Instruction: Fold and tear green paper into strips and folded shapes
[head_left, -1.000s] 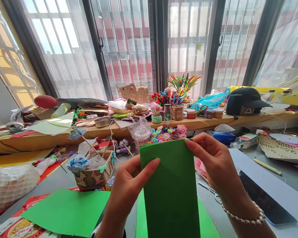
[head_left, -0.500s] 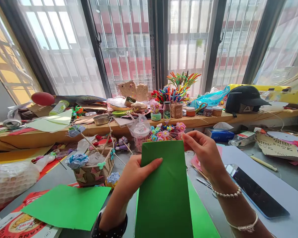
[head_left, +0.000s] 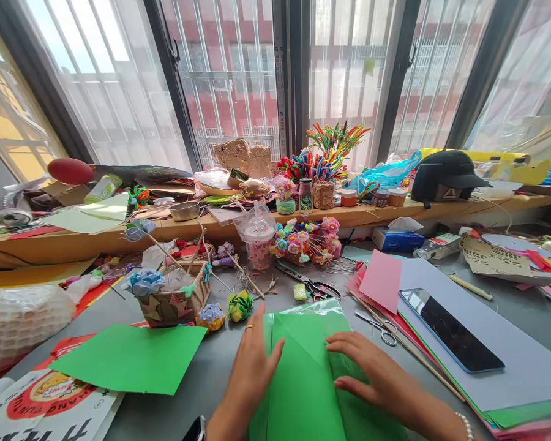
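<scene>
Green paper [head_left: 300, 373], with a narrower folded strip along its middle, lies low in front of me on the table. Clear, shiny film shows at its top edge. My left hand [head_left: 252, 361] rests along the paper's left side, fingers stretched forward and thumb apart over the paper. On the right side, my right hand [head_left: 365, 367] lies with fingers spread and fingertips touching the sheet. Neither hand grips anything. Just beyond the paper are black-handled scissors [head_left: 326, 289] and a green paper flower [head_left: 239, 306].
Left of me lies another green sheet [head_left: 138, 355] beside a cardboard basket [head_left: 174, 306] with paper flowers. To the right, a phone [head_left: 452, 331] rests on stacked paper [head_left: 523, 373], near small scissors [head_left: 386, 334]. A lidded cup [head_left: 259, 245] stands behind, below a crowded ledge [head_left: 119, 236].
The green paper has gone from held up in front of me to flat on the table. Both hands have come down, and the right one has let go of the top corner.
</scene>
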Action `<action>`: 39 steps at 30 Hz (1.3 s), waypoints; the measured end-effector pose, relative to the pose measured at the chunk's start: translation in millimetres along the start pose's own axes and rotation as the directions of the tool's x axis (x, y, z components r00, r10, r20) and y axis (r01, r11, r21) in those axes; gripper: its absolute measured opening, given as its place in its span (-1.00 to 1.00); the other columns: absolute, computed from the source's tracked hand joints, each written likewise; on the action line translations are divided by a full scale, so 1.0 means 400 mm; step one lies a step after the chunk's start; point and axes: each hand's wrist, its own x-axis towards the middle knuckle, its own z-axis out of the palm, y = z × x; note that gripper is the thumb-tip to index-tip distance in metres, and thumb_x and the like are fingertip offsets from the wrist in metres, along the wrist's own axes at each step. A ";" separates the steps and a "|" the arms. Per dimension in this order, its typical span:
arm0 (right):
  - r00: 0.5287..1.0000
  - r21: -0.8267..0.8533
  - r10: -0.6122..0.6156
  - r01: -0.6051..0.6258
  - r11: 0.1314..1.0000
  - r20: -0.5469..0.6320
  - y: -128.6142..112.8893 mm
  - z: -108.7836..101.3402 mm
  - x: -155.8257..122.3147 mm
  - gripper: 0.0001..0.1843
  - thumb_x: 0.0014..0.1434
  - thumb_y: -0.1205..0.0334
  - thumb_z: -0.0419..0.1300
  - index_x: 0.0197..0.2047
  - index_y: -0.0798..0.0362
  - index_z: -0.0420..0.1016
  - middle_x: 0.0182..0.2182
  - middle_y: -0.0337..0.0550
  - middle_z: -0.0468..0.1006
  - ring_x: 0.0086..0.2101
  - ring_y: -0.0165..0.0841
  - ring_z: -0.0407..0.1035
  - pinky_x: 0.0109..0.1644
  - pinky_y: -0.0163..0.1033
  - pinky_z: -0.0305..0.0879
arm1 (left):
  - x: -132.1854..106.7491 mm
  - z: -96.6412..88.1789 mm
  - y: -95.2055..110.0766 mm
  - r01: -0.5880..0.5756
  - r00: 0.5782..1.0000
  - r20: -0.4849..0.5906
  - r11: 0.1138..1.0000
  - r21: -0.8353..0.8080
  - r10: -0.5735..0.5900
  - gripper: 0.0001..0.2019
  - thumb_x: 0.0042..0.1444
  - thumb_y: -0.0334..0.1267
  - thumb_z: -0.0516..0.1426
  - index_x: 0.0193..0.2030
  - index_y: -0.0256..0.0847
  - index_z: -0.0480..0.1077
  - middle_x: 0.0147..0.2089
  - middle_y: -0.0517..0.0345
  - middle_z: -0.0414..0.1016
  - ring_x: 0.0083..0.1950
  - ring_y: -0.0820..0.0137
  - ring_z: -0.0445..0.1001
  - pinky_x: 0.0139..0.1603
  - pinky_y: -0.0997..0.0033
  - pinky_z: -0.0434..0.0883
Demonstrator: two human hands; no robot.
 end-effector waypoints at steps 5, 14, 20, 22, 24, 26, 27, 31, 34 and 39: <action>0.980 -0.129 -0.126 0.147 0.981 0.157 0.012 0.011 -0.046 -0.51 0.09 0.03 0.05 0.09 -0.04 0.22 0.07 -0.12 0.27 0.08 -0.14 0.08 0.13 -0.01 0.03 | -0.052 0.018 0.016 -0.579 0.807 0.311 0.778 0.245 0.503 -0.58 0.14 -0.30 -0.10 0.16 -0.23 0.03 0.20 -0.05 0.12 0.22 0.24 0.03 0.13 0.12 0.15; 0.950 -0.309 -0.202 0.272 0.911 0.239 0.063 0.039 -0.040 -0.38 0.15 -0.03 -0.09 0.21 0.03 -0.09 0.12 -0.13 0.17 0.12 -0.11 -0.04 0.11 0.14 -0.04 | -0.047 0.065 -0.001 -0.680 0.696 0.559 0.664 0.312 0.450 -0.42 0.17 0.01 -0.27 0.24 -0.30 -0.18 0.27 -0.16 -0.21 0.25 0.12 -0.20 0.14 -0.06 0.01; 0.982 -0.399 -0.130 0.175 0.900 0.138 0.060 0.047 0.046 -0.34 0.15 -0.10 -0.16 0.17 0.20 0.01 0.11 0.00 0.18 0.10 -0.08 0.02 0.10 0.18 -0.06 | -0.047 0.066 -0.005 -0.656 0.710 0.557 0.693 0.300 0.430 -0.42 0.16 0.02 -0.27 0.24 -0.26 -0.20 0.28 -0.09 -0.25 0.26 0.12 -0.24 0.16 -0.07 -0.02; 0.988 -0.405 -0.109 0.145 0.903 0.111 0.057 0.046 0.073 -0.32 0.15 -0.11 -0.17 0.16 0.25 0.04 0.10 0.05 0.18 0.09 -0.08 0.04 0.10 0.19 -0.05 | -0.046 0.068 -0.005 -0.658 0.707 0.560 0.691 0.299 0.431 -0.42 0.16 0.02 -0.26 0.24 -0.26 -0.19 0.27 -0.09 -0.24 0.25 0.11 -0.22 0.15 -0.07 -0.01; 0.992 -0.386 -0.102 0.125 0.914 0.080 0.057 0.045 0.089 -0.32 0.16 -0.09 -0.16 0.17 0.27 -0.01 0.09 0.09 0.20 0.09 -0.11 0.04 0.09 0.16 -0.02 | -0.047 0.068 -0.004 -0.661 0.706 0.564 0.684 0.307 0.429 -0.41 0.15 0.03 -0.25 0.24 -0.27 -0.16 0.27 -0.11 -0.22 0.25 0.08 -0.19 0.14 -0.07 0.02; 0.995 -0.362 -0.098 0.099 0.927 0.022 0.062 0.042 0.092 -0.35 0.17 -0.03 -0.13 0.19 0.25 -0.06 0.09 0.09 0.21 0.08 -0.16 0.06 0.09 0.10 0.04 | -0.048 0.064 -0.001 -0.655 0.713 0.568 0.679 0.332 0.410 -0.39 0.13 0.06 -0.23 0.23 -0.30 -0.10 0.25 -0.14 -0.16 0.23 0.03 -0.12 0.11 -0.10 0.07; 0.995 -0.354 -0.097 0.085 0.931 -0.016 0.065 0.041 0.091 -0.39 0.19 0.02 -0.12 0.19 0.23 -0.06 0.08 0.08 0.22 0.08 -0.18 0.07 0.08 0.05 0.07 | -0.048 0.062 0.003 -0.644 0.725 0.565 0.679 0.354 0.393 -0.38 0.12 0.07 -0.22 0.22 -0.31 -0.06 0.24 -0.16 -0.10 0.21 0.01 -0.07 0.10 -0.12 0.09; 0.992 -0.371 -0.109 0.075 0.926 -0.071 0.070 0.040 0.087 -0.59 0.17 0.24 -0.06 0.09 0.08 0.18 0.07 -0.05 0.26 0.08 -0.21 0.06 0.08 -0.02 0.10 | -0.027 0.055 0.018 -0.568 0.810 0.465 0.678 0.466 0.358 -0.47 0.16 -0.03 -0.20 0.17 -0.34 0.05 0.20 -0.15 0.06 0.18 0.05 0.06 0.09 -0.07 0.14; 0.994 -0.398 -0.112 0.098 0.912 -0.012 0.063 0.050 0.097 -0.61 0.08 0.37 -0.01 0.01 -0.01 0.29 0.10 -0.14 0.23 0.11 -0.17 0.00 0.10 0.07 0.02 | 0.009 0.065 0.015 -0.616 0.779 0.461 0.656 0.437 0.425 -0.54 0.17 -0.21 -0.16 0.19 -0.34 -0.01 0.24 -0.07 -0.01 0.23 0.18 -0.04 0.16 0.07 0.08; 0.997 -0.417 -0.071 0.082 0.905 0.042 0.051 0.066 0.120 -0.46 0.00 0.47 -0.02 0.08 -0.01 0.21 0.12 -0.09 0.17 0.13 -0.15 -0.07 0.10 0.13 -0.05 | 0.044 0.097 -0.021 -0.610 0.773 0.476 0.699 0.373 0.419 -0.50 0.19 -0.16 -0.20 0.21 -0.42 -0.09 0.25 -0.12 -0.08 0.25 0.25 -0.10 0.18 0.14 0.06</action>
